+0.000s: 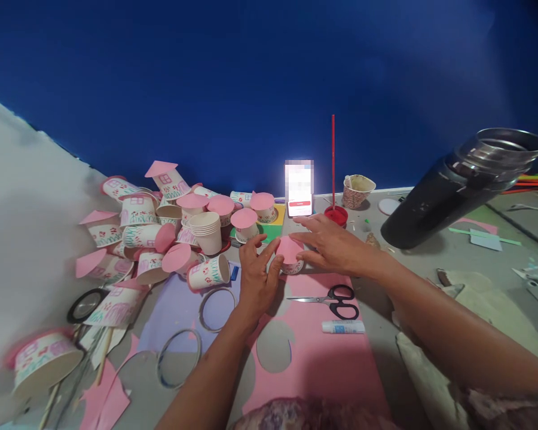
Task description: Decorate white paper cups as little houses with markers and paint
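In the middle of the table stands a small paper cup (292, 267) with a pink paper cone (290, 249) on top like a roof. My left hand (259, 278) holds the cone's left side, thumb and forefinger against it. On the right side my right hand (325, 245) touches the cone with thumb and fingertips. Just below the cup lie black-handled scissors (341, 300), closed, and a glue stick (343, 327). Both rest on a pink paper sheet (318, 364) with round cut-outs along its left part.
Many decorated cups with pink cones (182, 203) crowd the left, beside plain stacked cups (206, 232), purple paper (165, 316) and tape rolls (179, 358). Behind are a lit phone (300, 188) and a red stick in a holder (336, 215). A dark flask (448, 191) leans at right.
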Demonstrator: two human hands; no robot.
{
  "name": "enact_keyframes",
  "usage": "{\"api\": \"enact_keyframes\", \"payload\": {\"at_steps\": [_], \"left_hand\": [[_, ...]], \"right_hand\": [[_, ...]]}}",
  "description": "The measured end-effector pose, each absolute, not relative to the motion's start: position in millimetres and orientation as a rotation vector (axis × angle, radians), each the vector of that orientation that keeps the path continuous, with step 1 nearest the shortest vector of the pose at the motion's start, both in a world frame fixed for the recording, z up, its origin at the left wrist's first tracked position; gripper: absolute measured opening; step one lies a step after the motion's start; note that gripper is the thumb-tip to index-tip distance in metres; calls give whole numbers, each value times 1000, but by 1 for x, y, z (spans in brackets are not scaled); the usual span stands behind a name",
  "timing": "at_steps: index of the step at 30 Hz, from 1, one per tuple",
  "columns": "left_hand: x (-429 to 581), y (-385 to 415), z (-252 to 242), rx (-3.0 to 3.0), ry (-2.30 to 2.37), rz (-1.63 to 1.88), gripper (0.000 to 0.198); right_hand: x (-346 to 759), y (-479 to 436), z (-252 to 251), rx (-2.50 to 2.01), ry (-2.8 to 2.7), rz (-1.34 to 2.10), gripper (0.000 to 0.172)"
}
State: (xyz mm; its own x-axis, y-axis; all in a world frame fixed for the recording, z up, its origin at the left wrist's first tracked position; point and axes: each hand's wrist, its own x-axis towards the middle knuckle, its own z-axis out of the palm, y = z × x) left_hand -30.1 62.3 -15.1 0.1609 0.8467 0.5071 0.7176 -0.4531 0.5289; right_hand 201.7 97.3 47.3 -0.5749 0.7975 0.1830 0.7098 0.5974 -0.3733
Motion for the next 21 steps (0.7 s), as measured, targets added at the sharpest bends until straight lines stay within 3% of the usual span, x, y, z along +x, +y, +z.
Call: {"api": "enact_keyframes", "payload": {"at_steps": [7,15,21], "left_hand": [[-29,61,-14,2272,1537,1176,34],[-25,61,-13,2080,1498,1233,35],[-22,63,-6,1664,1519,1251,37]], "right_hand": [[207,98,52,-1281,-2523,416,35],[205,103,45,-1291,-2456,429,50],[203,105,38,-1325,-2428,485,54]]}}
